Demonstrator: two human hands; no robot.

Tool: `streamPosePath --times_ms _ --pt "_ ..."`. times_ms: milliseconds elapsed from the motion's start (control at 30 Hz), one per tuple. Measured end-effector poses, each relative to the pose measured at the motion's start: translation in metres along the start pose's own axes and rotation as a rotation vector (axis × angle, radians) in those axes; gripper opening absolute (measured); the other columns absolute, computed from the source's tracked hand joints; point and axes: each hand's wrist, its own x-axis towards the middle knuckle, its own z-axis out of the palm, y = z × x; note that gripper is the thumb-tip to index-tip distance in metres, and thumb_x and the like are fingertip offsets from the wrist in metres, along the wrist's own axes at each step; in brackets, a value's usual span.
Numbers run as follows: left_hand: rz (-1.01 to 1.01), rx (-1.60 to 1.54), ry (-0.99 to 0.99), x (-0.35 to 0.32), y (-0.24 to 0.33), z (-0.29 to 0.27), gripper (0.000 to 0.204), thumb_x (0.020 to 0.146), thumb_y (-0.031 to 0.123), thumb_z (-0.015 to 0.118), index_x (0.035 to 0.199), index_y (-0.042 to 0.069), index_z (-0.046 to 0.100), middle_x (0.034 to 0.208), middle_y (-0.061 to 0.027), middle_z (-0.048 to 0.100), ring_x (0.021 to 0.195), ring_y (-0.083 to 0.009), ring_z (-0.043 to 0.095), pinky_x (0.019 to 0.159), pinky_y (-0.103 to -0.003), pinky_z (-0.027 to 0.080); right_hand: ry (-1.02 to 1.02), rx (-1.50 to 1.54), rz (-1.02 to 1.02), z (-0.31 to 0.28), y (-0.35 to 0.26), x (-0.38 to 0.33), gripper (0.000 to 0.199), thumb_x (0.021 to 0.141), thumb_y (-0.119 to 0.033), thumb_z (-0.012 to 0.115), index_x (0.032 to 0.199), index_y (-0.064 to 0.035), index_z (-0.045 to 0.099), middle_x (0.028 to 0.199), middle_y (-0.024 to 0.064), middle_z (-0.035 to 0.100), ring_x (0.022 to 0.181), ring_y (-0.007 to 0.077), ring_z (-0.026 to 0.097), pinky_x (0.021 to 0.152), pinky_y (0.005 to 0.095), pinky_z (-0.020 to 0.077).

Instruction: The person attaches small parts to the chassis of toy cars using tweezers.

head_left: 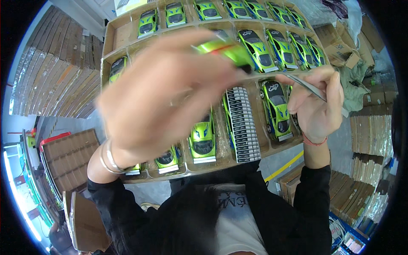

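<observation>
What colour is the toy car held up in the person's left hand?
Bright metallic green with a thin red streak, seen in the head view: toy car in the left hand.

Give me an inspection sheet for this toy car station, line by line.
Surface: cardboard tray with divided compartments, on the person's lap.
Job's things: green toy car held up in the left hand; thin metal tweezers in the right hand; strip of small dark stickers lying in one compartment.
Clutter: many more green toy cars parked in the compartments.
Hands: both closed on their items; left one blurred.
Cables: a few at lower right.
Surroundings: stacked flat cardboard on the left, cartons on the right, yellow floor line.
</observation>
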Motion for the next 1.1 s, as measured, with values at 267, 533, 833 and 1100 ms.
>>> streamPosePath --times_ms 267,533,833,1100 --pt "-0.219 0.713 0.0 -0.05 -0.139 -0.077 0.037 0.089 0.004 0.066 0.125 0.012 0.063 0.106 -0.0101 0.063 0.087 -0.0294 0.065 0.077 -0.036 0.052 -0.058 -0.214 0.259 0.004 0.012 -0.006 0.046 0.107 -0.031 0.038 0.096 0.007 0.061 0.08 0.0167 0.066 0.07 0.0241 0.069 0.087 0.0429 0.054" --pt "-0.353 0.453 -0.219 -0.054 -0.161 -0.055 0.013 0.083 0.012 0.072 0.092 0.002 0.072 0.102 -0.0142 0.07 0.091 -0.0329 0.068 0.08 -0.039 0.053 -0.06 -0.236 0.349 0.001 0.022 -0.007 0.041 0.106 -0.028 0.044 0.097 0.007 0.065 0.08 0.0148 0.069 0.073 0.0194 0.068 0.073 0.0321 0.053" --pt "-0.34 0.41 -0.667 -0.023 -0.196 -0.053 0.013 0.081 0.011 0.072 0.094 0.009 0.074 0.1 -0.0081 0.072 0.088 -0.0324 0.068 0.077 -0.039 0.053 -0.013 -0.207 0.427 0.002 0.021 -0.011 0.036 0.104 -0.023 0.048 0.097 0.0072 0.068 0.079 0.0144 0.07 0.073 0.0171 0.067 0.069 0.0282 0.0526" --pt "-0.21 0.322 -0.268 -0.037 -0.194 -0.021 0.012 0.086 0.009 0.063 0.094 0.006 0.072 0.113 -0.0034 0.072 0.082 -0.0279 0.069 0.074 -0.033 0.055 0.052 -0.179 0.472 -0.004 0.029 -0.011 0.035 0.103 -0.027 0.053 0.096 0.0041 0.068 0.079 0.0133 0.071 0.071 0.0159 0.069 0.065 0.0252 0.0541"
